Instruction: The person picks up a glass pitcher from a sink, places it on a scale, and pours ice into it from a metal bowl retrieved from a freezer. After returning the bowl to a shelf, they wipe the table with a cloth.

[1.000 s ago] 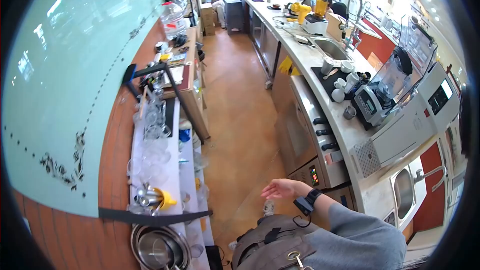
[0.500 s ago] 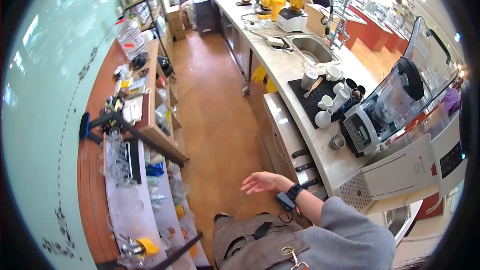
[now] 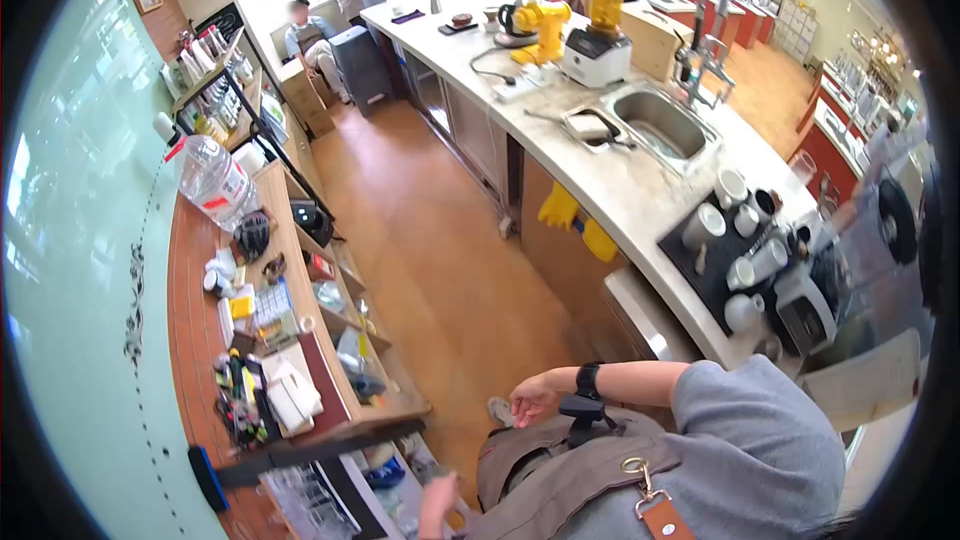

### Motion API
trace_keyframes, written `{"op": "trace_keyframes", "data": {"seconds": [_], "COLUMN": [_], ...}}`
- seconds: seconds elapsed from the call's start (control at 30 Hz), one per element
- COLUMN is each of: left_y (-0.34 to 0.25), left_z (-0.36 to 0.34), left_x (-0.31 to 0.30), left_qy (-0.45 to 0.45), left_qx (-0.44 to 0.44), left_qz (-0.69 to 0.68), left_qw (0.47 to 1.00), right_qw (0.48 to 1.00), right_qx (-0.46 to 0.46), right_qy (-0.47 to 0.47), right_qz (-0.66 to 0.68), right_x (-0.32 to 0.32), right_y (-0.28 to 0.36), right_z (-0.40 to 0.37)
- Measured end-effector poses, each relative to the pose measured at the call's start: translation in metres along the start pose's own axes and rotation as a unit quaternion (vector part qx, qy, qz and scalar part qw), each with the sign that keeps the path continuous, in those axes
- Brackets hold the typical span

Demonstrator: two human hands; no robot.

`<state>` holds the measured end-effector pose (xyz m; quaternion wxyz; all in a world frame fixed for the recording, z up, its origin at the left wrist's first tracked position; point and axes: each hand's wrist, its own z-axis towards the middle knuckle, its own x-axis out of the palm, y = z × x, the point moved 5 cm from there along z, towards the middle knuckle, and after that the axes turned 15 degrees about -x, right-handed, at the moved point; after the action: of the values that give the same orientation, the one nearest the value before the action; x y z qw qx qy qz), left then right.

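Observation:
My right hand, with a black watch on its wrist, hangs in front of my brown apron above the floor. Its fingers are loosely bent and somewhat apart, and I see nothing in them. Low in the view, my left hand is by the shelf unit at the left, smeared by motion. Its fingers do not show clearly, nor whether it touches anything. A small dark device on a strap sits just below the watch.
A long counter runs along the right, with a sink, a yellow-jar blender and cups on a black mat. Yellow gloves hang at its side. A wooden shelf lines the left. People are at the far end.
I have moved forward along the aisle and the view has turned. My right hand has gone from stretched out to loosely bent near the apron. My left hand has come into view.

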<state>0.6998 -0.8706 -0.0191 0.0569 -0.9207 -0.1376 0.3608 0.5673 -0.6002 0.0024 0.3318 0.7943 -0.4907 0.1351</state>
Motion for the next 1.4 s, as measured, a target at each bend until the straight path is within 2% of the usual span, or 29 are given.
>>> {"op": "trace_keyframes", "data": {"seconds": [0.03,0.1,0.13,0.17,0.2,0.27,0.3,0.37,0.43,0.5,0.53,0.6,0.67,0.7,0.73,0.77,0.8,0.83,0.87,0.9,0.93,0.97,1.0,1.03,1.1,1.17,1.23,1.3,1.4], "left_y": [-0.014,-0.038,-0.061,-0.101,-0.114,-0.158,-0.175,-0.207,-0.23,-0.228,-0.218,-0.198,-0.16,-0.151,-0.148,-0.138,-0.12,-0.109,-0.098,-0.091,-0.099,-0.11,-0.122,-0.131,-0.146,-0.168,-0.208,-0.257,-0.336], "left_z": [0.029,0.113,0.142,0.152,0.196,0.252,0.281,0.33,0.362,0.407,0.429,0.451,0.497,0.506,0.509,0.525,0.552,0.572,0.596,0.623,0.637,0.642,0.66,0.69,0.751,0.816,0.877,0.922,0.973], "left_x": [-0.055,-0.134,-0.177,-0.232,-0.256,-0.307,-0.317,-0.342,-0.354,-0.362,-0.376,-0.435,-0.475,-0.511,-0.549,-0.575,-0.588,-0.606,-0.622,-0.635,-0.659,-0.692,-0.72,-0.747,-0.801,-0.858,-0.919,-0.977,-1.055], "left_qy": [0.001,-0.048,-0.017,-0.009,-0.044,-0.123,-0.123,-0.112,0.025,0.108,0.115,0.101,0.067,0.002,-0.038,-0.079,-0.073,-0.058,-0.008,0.045,0.053,0.092,0.129,0.135,0.114,0.105,0.083,0.068,0.05], "left_qx": [0.019,0.081,0.065,0.051,0.101,0.2,0.205,0.195,0.162,0.22,0.218,0.111,0.098,0.103,0.057,0.08,0.067,0.033,0.012,-0.012,-0.01,-0.047,-0.082,-0.079,-0.066,-0.032,0.062,0.115,0.194], "left_qz": [0.08,0.072,0.076,0.083,0.015,-0.08,-0.082,-0.258,-0.207,-0.132,-0.189,-0.227,-0.334,-0.301,-0.247,-0.238,-0.268,-0.257,-0.353,-0.442,-0.437,-0.534,-0.622,-0.618,-0.49,-0.47,-0.417,-0.378,-0.276], "left_qw": [0.997,0.993,0.995,0.995,0.994,0.969,0.968,0.939,0.964,0.961,0.95,0.962,0.935,0.948,0.966,0.965,0.958,0.964,0.935,0.896,0.898,0.839,0.768,0.771,0.862,0.876,0.903,0.916,0.94], "right_qw": [0.999,0.994,0.941,0.83,0.83,0.772,0.771,0.735,0.727,0.696,0.669,0.663,0.664,0.682,0.695,0.708,0.704,0.729,0.752,0.746,0.751,0.756,0.759,0.755,0.751,0.736,0.729,0.738,0.709], "right_qx": [-0.037,-0.072,-0.085,-0.09,-0.085,-0.229,-0.232,-0.253,-0.263,-0.247,-0.247,-0.264,-0.296,-0.319,-0.332,-0.344,-0.345,-0.359,-0.373,-0.378,-0.39,-0.402,-0.398,-0.403,-0.429,-0.451,-0.456,-0.474,-0.476], "right_qy": [-0.012,0.024,0.055,0.076,0.078,-0.035,-0.04,0.028,0.013,0.012,0.04,0.057,0.065,0.045,0.03,0.013,0.007,-0.021,-0.049,-0.054,-0.025,0.004,-0.039,-0.044,-0.068,-0.089,-0.215,-0.279,-0.397], "right_qz": [0.026,0.083,0.323,0.545,0.546,0.592,0.592,0.629,0.634,0.674,0.7,0.698,0.683,0.657,0.637,0.616,0.621,0.582,0.541,0.545,0.531,0.516,0.514,0.516,0.498,0.496,0.462,0.391,0.337], "right_x": [-0.007,-0.039,-0.054,-0.062,-0.069,-0.101,-0.113,-0.132,-0.164,-0.193,-0.213,-0.244,-0.267,-0.278,-0.291,-0.303,-0.31,-0.315,-0.326,-0.341,-0.352,-0.362,-0.376,-0.393,-0.426,-0.457,-0.487,-0.521,-0.543], "right_y": [0.034,0.084,0.106,0.134,0.153,0.206,0.23,0.275,0.325,0.386,0.417,0.488,0.555,0.589,0.62,0.649,0.678,0.71,0.742,0.77,0.796,0.823,0.848,0.872,0.913,0.951,0.98,1.001,1.04], "right_z": [-0.003,0.0,0.011,0.018,0.028,0.027,0.031,0.044,0.054,0.055,0.06,0.05,0.044,0.04,0.04,0.042,0.04,0.036,0.033,0.035,0.037,0.04,0.042,0.046,0.052,0.057,0.051,0.048,0.014]}}
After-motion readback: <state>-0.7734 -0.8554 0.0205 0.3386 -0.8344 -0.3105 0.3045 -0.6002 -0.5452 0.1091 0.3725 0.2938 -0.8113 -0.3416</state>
